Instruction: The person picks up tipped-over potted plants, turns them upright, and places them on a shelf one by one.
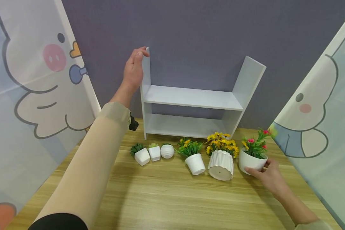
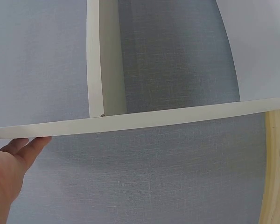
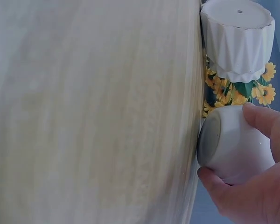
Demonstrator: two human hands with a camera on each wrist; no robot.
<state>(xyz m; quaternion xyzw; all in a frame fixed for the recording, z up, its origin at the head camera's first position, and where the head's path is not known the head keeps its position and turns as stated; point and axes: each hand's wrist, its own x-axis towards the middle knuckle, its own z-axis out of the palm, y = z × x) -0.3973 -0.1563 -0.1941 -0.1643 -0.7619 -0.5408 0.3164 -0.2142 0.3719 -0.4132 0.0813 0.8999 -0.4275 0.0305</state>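
Near the back right corner of the wood-grain tabletop (image 1: 172, 201), the right hand (image 1: 271, 177) clamps a round white pot with pink flowers (image 1: 250, 162), seemingly the grasping step, so lifting needs steadiness; the left hand (image 1: 134, 68), fingers extended, touches the white shelf unit (image 1: 194, 97).

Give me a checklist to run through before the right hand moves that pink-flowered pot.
1. Right hand has a hold on the pink-flowered pot: ok, thumb and fingers on opposite sides.
2. Left hand touches the white shelf: ok, fingertips at its left side panel.
3. Left hand presses firmly enough to brace the shelf: cannot tell.
4. Shelf stands upright on the table: ok.
5. Neighbouring fluted pot stands upright: not ok, it lies over with its base facing the head camera.
6. Pink-flowered pot is fully off the table: cannot tell.
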